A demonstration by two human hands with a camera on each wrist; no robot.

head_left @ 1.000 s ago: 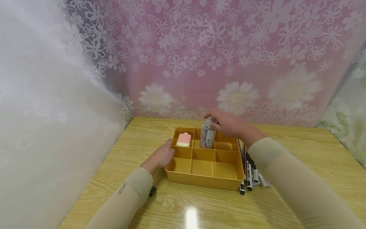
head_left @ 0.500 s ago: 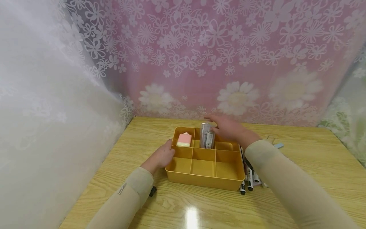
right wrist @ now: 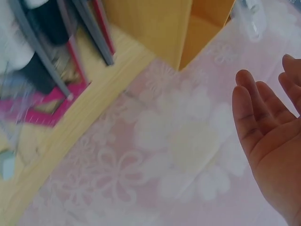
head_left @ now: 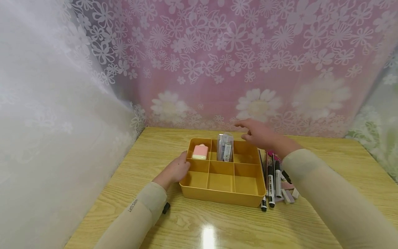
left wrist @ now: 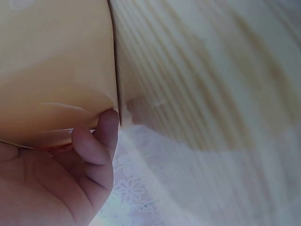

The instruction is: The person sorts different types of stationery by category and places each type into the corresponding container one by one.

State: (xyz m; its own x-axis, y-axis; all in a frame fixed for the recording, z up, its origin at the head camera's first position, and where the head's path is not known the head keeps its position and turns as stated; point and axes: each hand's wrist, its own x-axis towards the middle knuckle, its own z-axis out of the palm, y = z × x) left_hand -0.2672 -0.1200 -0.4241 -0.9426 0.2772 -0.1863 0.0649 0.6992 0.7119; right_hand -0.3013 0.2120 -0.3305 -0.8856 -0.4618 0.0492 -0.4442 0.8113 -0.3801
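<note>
A yellow organizer tray (head_left: 220,195) with several compartments sits on the wooden table. My left hand (head_left: 176,169) grips its left side; in the left wrist view, the curled fingers (left wrist: 107,132) touch the tray's outer wall (left wrist: 56,56). A clear plastic case (head_left: 225,148) with small items inside stands in the back middle compartment, rising above the rim. In the back left compartment lies a pink and cream bottle-shaped item (head_left: 200,151). My right hand (head_left: 259,134) hovers above and behind the back right compartment, fingers loosely extended and holding nothing, apart from the clear case.
Black-capped markers (head_left: 270,186), pencils and erasers (head_left: 288,196) lie along the tray's right side. Near the table's back edge is a pink ruler-like piece (right wrist: 47,110), seen in the right wrist view. A flowered curtain (head_left: 199,69) hangs behind the table.
My right hand has let go of the clear case and moved right, away from it. The case now stands by itself in the back middle compartment. My left hand stays on the tray.
</note>
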